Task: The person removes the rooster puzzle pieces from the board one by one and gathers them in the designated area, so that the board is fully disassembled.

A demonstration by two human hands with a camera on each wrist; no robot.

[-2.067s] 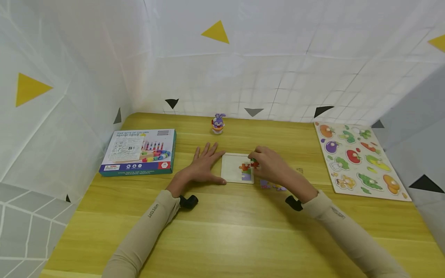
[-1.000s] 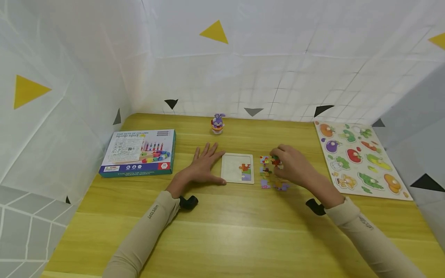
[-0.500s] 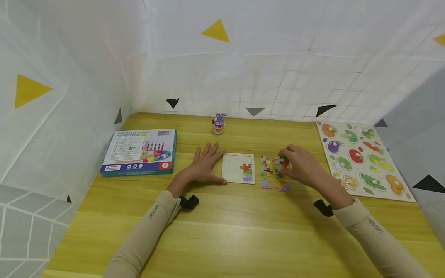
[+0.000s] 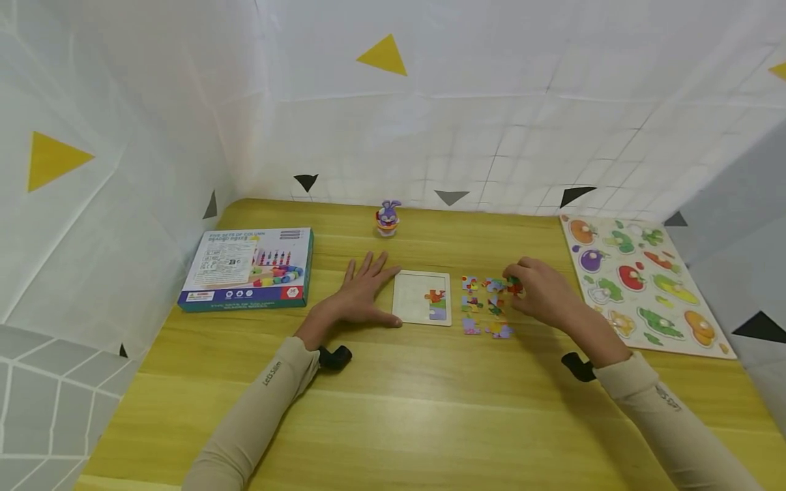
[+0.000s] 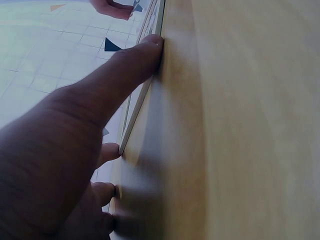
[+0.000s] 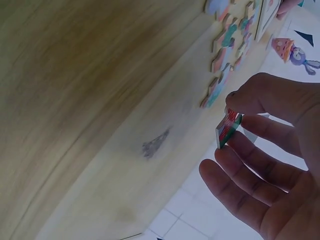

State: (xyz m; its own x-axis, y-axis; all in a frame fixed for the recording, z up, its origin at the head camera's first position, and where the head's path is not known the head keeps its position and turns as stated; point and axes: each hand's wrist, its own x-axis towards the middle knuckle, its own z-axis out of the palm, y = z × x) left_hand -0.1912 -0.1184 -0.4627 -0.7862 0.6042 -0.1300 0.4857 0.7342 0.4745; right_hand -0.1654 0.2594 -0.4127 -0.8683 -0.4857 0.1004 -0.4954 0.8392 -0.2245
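Note:
My right hand (image 4: 543, 292) pinches a small red and green jigsaw piece (image 6: 229, 129) between thumb and fingers, just above the table and right of the loose pieces. Several other jigsaw pieces (image 4: 471, 303) lie on the table in two short columns. Left of them is a shallow square puzzle tray (image 4: 408, 296), with a few joined pieces (image 4: 436, 303) along its right side. Spread flat on the table, my left hand (image 4: 356, 300) touches the tray's left edge with thumb (image 5: 142, 52) and forefinger.
A boxed bead toy (image 4: 245, 269) lies at the left. Behind the tray stands a purple rabbit figurine (image 4: 387, 218). To the right is a vegetable peg board (image 4: 645, 286). White sheeting (image 4: 467, 109) walls off the back and sides of the wooden table (image 4: 393, 409).
My right hand has moved right, from the tray across the loose pieces, with the red and green jigsaw piece held in it. The left hand stays in place.

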